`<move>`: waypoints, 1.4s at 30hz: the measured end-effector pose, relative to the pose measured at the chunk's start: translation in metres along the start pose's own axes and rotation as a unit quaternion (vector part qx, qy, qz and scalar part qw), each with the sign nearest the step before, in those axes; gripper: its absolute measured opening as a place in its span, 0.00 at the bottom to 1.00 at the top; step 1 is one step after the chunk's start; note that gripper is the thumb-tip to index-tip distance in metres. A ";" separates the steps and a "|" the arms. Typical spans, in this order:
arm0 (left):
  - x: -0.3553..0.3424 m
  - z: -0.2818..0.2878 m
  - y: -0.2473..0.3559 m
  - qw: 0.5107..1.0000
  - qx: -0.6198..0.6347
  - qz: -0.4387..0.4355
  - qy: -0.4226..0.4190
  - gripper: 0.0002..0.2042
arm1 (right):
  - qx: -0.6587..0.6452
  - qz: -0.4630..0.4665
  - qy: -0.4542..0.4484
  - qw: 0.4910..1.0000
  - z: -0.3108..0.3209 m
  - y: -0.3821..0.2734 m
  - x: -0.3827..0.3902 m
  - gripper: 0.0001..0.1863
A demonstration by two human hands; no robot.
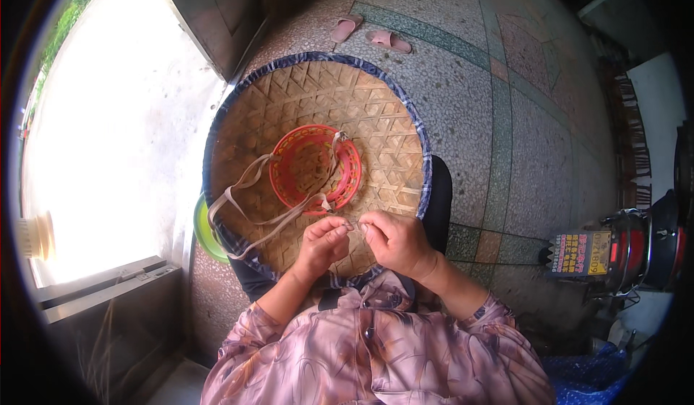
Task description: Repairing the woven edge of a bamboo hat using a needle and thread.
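My left hand (323,247) and my right hand (397,241) meet over the near part of a wide, round woven bamboo basket (390,126), its rim bound in dark blue cloth. Thumb and forefinger are pinched on both sides, fingertips almost touching. Between them is something tiny, too small to name. Just beyond my hands, a red plastic basket (275,181) sits inside the bamboo one. Pale cloth straps (244,181) are tied to it and trail left over the bamboo rim. A few small bits lie in the red basket, too small to tell apart.
A green basin (205,230) is partly hidden beneath the bamboo basket's left side. Two pink slippers (389,41) lie on the speckled floor (463,116) beyond. A motorbike's rear end (636,253) stands at right. At left is a bright doorway with a dark door panel (210,14).
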State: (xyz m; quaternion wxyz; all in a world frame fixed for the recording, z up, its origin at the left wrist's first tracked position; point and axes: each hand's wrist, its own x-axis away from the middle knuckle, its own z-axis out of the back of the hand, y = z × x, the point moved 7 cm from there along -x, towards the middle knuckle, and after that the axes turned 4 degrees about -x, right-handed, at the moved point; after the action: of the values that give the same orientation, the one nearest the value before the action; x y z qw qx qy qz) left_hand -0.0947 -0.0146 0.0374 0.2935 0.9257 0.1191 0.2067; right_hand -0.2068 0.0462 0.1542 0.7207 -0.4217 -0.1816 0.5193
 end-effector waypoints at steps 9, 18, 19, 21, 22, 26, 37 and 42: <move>-0.001 -0.004 0.002 0.997 0.065 0.032 -0.036 0.05 | -0.002 -0.009 -0.012 1.000 -0.004 0.004 0.005 0.04; -0.003 -0.002 -0.002 0.993 0.094 0.048 -0.047 0.05 | -0.016 0.004 -0.010 1.000 -0.006 -0.004 0.002 0.03; -0.003 0.000 -0.003 0.994 0.090 0.048 -0.043 0.05 | -0.016 0.005 -0.011 1.000 -0.006 -0.004 0.002 0.03; -0.002 0.001 -0.004 0.994 0.088 0.047 -0.039 0.05 | -0.015 -0.004 -0.017 1.000 -0.008 -0.001 0.002 0.03; -0.002 0.001 -0.004 0.995 0.083 0.045 -0.036 0.05 | -0.014 -0.003 -0.019 1.000 -0.009 -0.001 0.003 0.03; -0.002 0.000 -0.002 0.996 0.071 0.040 -0.026 0.05 | -0.016 0.008 -0.009 1.000 -0.009 -0.003 0.002 0.03; 0.000 -0.001 -0.002 0.997 0.061 0.036 -0.030 0.05 | -0.014 0.003 -0.013 1.000 -0.010 -0.005 0.001 0.05; 0.000 0.001 -0.004 0.997 0.057 0.041 -0.031 0.05 | -0.020 0.001 -0.010 1.000 -0.010 -0.005 -0.001 0.02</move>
State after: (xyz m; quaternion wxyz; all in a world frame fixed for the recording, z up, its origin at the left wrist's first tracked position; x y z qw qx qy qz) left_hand -0.0950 -0.0118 0.0343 0.2354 0.9508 0.0835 0.1832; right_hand -0.1972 0.0409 0.1525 0.7099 -0.4310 -0.1981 0.5207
